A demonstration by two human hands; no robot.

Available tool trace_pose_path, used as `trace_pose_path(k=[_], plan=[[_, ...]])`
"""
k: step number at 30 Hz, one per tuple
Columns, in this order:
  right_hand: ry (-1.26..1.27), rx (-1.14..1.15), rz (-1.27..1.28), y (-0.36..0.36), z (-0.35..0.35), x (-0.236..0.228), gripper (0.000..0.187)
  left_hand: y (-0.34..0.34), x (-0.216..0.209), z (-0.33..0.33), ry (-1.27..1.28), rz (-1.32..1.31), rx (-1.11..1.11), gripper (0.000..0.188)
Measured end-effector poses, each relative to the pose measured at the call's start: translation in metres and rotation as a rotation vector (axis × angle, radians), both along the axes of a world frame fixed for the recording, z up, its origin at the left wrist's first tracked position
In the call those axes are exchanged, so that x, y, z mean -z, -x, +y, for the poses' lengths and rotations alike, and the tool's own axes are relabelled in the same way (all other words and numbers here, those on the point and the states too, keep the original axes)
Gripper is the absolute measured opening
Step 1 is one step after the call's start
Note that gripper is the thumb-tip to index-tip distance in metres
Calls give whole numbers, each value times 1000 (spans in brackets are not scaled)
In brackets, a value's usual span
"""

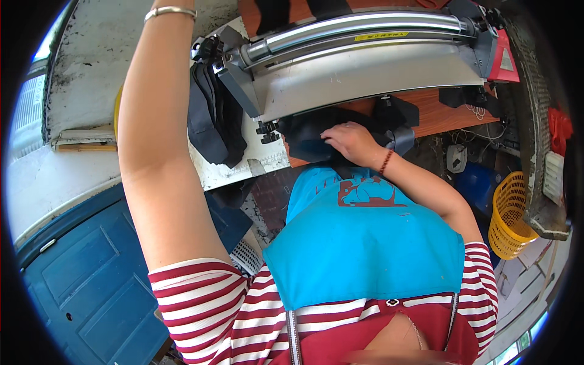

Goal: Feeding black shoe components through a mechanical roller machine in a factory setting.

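My right hand [353, 143] rests palm down on black sheet material [307, 135] under the front edge of the roller machine [365, 67]. Its fingers lie loosely spread on the dark surface, and their undersides are hidden. My left arm [155, 115] reaches up past the machine's left end, and the hand itself is beyond the top edge of the picture. Between that arm and the machine hangs a stack of black cut pieces [214, 118] on a white board [240, 173]. The machine has a long metal roller [365, 25] above a sloping metal plate [377, 73].
Black knobs [267, 132] stick out at the machine's lower left corner. More dark pieces [395, 112] lie on the reddish-brown tabletop [435, 115]. A yellow basket [511, 216] stands at the right, near loose cables [483, 134]. Blue cabinet doors [91, 274] are at the lower left.
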State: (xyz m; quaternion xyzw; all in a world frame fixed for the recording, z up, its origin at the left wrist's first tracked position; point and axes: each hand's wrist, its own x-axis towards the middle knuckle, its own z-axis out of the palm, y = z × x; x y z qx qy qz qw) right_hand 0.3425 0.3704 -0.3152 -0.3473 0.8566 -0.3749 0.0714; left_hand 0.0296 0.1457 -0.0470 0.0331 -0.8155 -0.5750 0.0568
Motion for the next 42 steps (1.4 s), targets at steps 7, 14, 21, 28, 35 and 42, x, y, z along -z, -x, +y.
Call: trace_pose_path(k=[7, 14, 21, 28, 35, 42], plan=[[363, 259, -392, 31, 56, -76, 24, -19, 44, 21, 727, 852, 210, 41], [-64, 32, -135, 38, 4, -17, 25, -37, 101, 49, 927, 373, 304, 25], [-297, 107, 234, 11, 9, 25, 53, -37, 121, 44, 905, 247, 336, 24], [-313, 294, 182, 16, -18, 43, 53, -43, 119, 43, 912, 273, 332, 25], [-242, 346, 109, 28, -29, 47, 42, -45, 122, 38, 893, 272, 359, 27], [-195, 267, 144, 28, -29, 43, 25, -53, 123, 32, 910, 248, 385, 29]])
